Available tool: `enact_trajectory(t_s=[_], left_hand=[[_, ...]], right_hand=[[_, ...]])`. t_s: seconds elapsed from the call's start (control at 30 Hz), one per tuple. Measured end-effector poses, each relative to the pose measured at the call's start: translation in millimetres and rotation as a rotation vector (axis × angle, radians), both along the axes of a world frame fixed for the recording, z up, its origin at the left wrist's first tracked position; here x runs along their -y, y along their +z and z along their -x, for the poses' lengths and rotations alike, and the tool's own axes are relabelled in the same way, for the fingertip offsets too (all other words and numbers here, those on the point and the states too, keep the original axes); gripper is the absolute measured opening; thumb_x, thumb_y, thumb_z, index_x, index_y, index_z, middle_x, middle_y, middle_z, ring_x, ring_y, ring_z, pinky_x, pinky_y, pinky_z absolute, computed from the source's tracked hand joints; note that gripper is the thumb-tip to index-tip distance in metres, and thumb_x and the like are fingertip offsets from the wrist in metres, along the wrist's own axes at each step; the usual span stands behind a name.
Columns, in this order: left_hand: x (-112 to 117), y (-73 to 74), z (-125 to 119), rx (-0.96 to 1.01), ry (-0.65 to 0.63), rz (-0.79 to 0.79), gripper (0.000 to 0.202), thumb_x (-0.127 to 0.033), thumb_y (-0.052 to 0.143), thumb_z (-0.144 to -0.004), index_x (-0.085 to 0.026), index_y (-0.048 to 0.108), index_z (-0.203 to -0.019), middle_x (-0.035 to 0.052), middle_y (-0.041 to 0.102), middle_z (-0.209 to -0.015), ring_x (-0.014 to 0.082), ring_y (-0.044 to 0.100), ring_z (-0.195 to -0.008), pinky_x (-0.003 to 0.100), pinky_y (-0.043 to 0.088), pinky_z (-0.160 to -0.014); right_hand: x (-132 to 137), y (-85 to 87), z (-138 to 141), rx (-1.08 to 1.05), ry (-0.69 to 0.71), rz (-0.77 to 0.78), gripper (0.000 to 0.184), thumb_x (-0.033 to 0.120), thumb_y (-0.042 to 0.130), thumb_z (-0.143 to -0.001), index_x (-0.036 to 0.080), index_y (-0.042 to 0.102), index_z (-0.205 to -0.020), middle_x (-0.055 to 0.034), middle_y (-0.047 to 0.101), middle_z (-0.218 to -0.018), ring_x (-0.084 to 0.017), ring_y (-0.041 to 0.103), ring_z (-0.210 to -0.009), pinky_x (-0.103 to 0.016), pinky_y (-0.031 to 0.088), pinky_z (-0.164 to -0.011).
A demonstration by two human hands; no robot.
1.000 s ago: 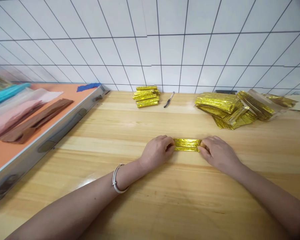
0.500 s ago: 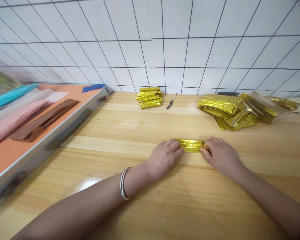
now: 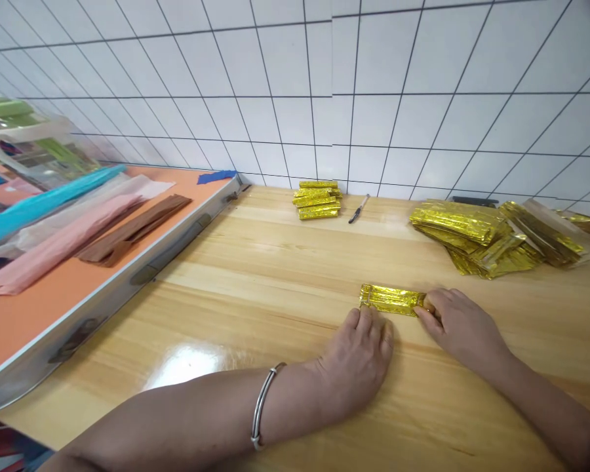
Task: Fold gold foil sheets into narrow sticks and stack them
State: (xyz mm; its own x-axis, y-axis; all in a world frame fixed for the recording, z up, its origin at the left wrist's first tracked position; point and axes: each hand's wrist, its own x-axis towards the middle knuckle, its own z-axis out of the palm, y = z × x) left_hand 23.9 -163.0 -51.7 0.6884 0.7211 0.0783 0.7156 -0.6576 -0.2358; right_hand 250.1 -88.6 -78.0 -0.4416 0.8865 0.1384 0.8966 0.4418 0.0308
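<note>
A folded gold foil strip lies flat on the wooden table in front of me. My right hand pinches the strip's right end with thumb and fingers closed. My left hand rests palm down just below the strip's left half, fingers stretched toward it and lying flat; its fingertips are at the strip's near edge. A silver bangle sits on my left wrist.
A small stack of folded gold strips and a pen lie at the back by the tiled wall. A loose heap of gold foil sheets is at the back right. An orange tray with pink, brown and blue paper sits left.
My left hand has let go of the strip's left end and slid down to lie flat below it. The view has shifted left, so everything sits further right in the picture.
</note>
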Motion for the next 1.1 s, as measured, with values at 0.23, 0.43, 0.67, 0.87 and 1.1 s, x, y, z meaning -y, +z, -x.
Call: enact_trajectory(t_s=[0.23, 0.43, 0.67, 0.87, 1.1], left_hand=[[2.8, -7.8, -1.1, 0.055, 0.015, -0.006, 0.045, -0.023, 0.034, -0.09, -0.006, 0.039, -0.132, 0.0226, 0.045, -0.132, 0.0351, 0.039, -0.126, 0.046, 0.036, -0.093], [-0.1, -10.9, -1.6, 0.085, -0.008, 0.001, 0.045, -0.022, 0.033, -0.09, -0.005, 0.041, -0.131, 0.0215, 0.042, -0.136, 0.0352, 0.034, -0.129, 0.048, 0.031, -0.099], [-8.3, -18.0, 0.7, 0.116, -0.083, 0.025, 0.044, -0.025, 0.033, -0.091, -0.01, 0.039, -0.131, 0.0188, 0.037, -0.139, 0.0317, 0.03, -0.132, 0.045, 0.024, -0.105], [-14.7, -12.2, 7.7, 0.115, -0.131, 0.102, 0.05, -0.024, 0.036, -0.089, -0.013, 0.028, -0.138, 0.0182, 0.039, -0.138, 0.0293, 0.034, -0.13, 0.043, 0.027, -0.105], [-28.8, -10.0, 4.1, 0.141, -0.15, 0.135, 0.047, -0.021, 0.039, -0.088, -0.01, 0.035, -0.134, 0.013, 0.051, -0.124, 0.0233, 0.045, -0.117, 0.034, 0.038, -0.096]], right_hand=[[-1.0, -1.5, -1.2, 0.005, 0.009, 0.003, 0.022, 0.037, 0.043, -0.087, 0.02, 0.049, -0.074, -0.0058, 0.058, -0.077, -0.021, 0.051, -0.076, -0.031, 0.035, -0.063], [-1.5, -0.3, -1.1, 0.008, 0.034, -0.018, 0.022, 0.036, 0.042, -0.087, 0.02, 0.051, -0.075, -0.0064, 0.058, -0.078, -0.021, 0.052, -0.075, -0.031, 0.035, -0.064], [-2.8, -0.8, 1.0, 0.001, 0.022, 0.007, 0.022, 0.035, 0.042, -0.086, 0.02, 0.051, -0.074, -0.0065, 0.058, -0.076, -0.021, 0.051, -0.075, -0.032, 0.035, -0.065], [-3.7, 9.9, -2.1, -0.141, 0.029, 0.12, 0.021, 0.036, 0.044, -0.086, 0.02, 0.05, -0.073, -0.0053, 0.059, -0.077, -0.021, 0.052, -0.077, -0.031, 0.036, -0.066], [-10.0, 19.5, -19.4, -0.542, 0.044, 0.483, 0.023, 0.036, 0.046, -0.084, 0.019, 0.059, -0.075, 0.0008, 0.056, -0.069, -0.013, 0.049, -0.063, -0.024, 0.035, -0.057]])
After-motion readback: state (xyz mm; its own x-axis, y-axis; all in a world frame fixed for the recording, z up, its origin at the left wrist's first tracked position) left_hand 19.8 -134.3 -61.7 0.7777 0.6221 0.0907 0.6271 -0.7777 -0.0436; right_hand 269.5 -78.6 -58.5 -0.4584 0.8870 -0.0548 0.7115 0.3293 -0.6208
